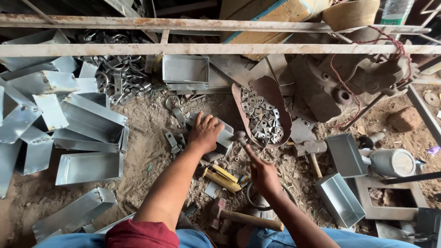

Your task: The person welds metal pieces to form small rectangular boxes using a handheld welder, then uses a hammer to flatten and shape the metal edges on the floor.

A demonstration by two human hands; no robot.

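From the head view I see my left hand (205, 132) pressed down on a small metal box (223, 138) lying on the dirt floor (147, 156), fingers spread over it. My right hand (262, 173) grips a hammer (241, 137), its head just beside the box.

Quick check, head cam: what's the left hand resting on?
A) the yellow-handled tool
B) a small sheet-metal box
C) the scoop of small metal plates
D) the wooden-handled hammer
B: the left hand lies palm-down on a small sheet-metal box on the dirt floor; the hammer, the scoop and the yellow-handled tool all lie apart from it.
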